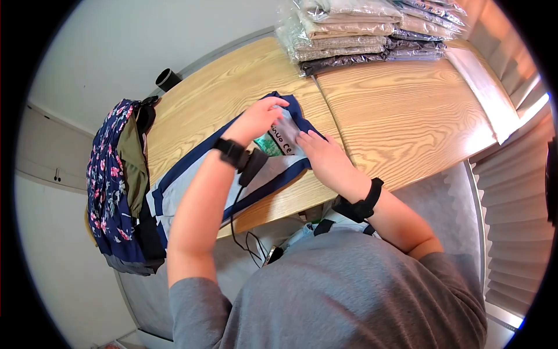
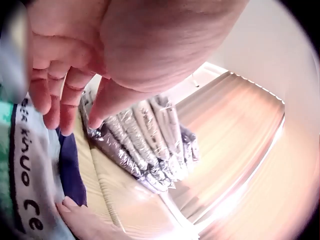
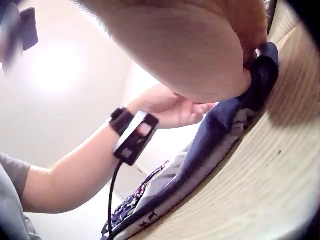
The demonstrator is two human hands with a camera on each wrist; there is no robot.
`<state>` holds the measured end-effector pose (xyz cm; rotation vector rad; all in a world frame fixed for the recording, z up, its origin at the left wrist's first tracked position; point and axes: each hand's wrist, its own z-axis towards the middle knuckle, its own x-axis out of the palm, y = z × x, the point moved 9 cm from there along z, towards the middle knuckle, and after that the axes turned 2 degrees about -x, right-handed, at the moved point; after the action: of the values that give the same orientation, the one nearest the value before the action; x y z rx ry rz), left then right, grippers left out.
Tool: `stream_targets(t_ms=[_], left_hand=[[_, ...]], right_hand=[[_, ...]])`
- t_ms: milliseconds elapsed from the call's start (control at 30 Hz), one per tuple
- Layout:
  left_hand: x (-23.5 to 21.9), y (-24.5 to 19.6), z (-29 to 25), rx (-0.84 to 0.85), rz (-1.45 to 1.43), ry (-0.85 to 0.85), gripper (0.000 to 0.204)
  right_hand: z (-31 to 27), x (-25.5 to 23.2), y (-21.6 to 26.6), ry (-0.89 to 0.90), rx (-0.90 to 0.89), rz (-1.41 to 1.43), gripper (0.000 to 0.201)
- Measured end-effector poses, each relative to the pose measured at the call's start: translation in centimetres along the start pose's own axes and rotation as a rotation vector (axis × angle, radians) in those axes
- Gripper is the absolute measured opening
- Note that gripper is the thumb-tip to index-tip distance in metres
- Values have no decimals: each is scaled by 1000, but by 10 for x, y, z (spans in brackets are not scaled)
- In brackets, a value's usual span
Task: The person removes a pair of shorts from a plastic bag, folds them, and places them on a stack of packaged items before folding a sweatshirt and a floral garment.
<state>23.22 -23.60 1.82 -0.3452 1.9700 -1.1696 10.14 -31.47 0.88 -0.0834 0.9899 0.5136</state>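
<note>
A light grey and navy garment (image 1: pixel 276 168), apparently a shirt, lies in a long folded strip on the wooden table. Its green print and black lettering (image 2: pixel 27 175) face up. My left hand (image 1: pixel 258 120) is over the far part of the print, fingers loosely extended and holding nothing in the left wrist view. On the near right side, my right hand (image 1: pixel 328 157) rests on the garment with its fingers laid over the end by the navy border (image 2: pixel 72 167). In the right wrist view the right fingertips are mostly hidden behind the palm.
Plastic-wrapped folded clothes (image 1: pixel 354 35) are piled at the table's far side. A heap of clothes with a floral piece (image 1: pixel 110 180) hangs over the left end, and a black cup-like container (image 1: pixel 167 79) stands behind it. A cable (image 1: pixel 233 230) trails from the left wrist camera.
</note>
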Motion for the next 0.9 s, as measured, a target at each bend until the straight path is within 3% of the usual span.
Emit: stream_targets(t_ms=[67,133,200,233,333,467,533,633,733,900], left_hand=[[12,5,21,-74,21,-20,24],[12,23,49,-37,149,-58,24],[5,29,53,-146,197,-179,27],[6,23,53,-60,211,-191,30],[14,7,52,3,303,-66,28],[18,-4,55,76,380,-36,29],[20,0,58,-7,253,-3,20],[19,7,60,-13,338,-12,14],[14,20,61,-45,372,-5,17],[17,21,59,-56,358,26,14]], right_hand=[[-6,-3,1,-1,4,60,33],[-7,-13,-3,2,9,124,31],[-14,-26,-45,14,446,459,30],[-24,-28,-64,-130,569,451,25],[-35,-13,-84,-30,725,598,24],[-30,-13,-79,101,715,481,26],[-27,-11,-75,229,726,396,34],[-23,-8,-70,363,687,244,34],[-20,-8,-61,379,592,169,35],[-22,-7,-64,361,611,270,35]])
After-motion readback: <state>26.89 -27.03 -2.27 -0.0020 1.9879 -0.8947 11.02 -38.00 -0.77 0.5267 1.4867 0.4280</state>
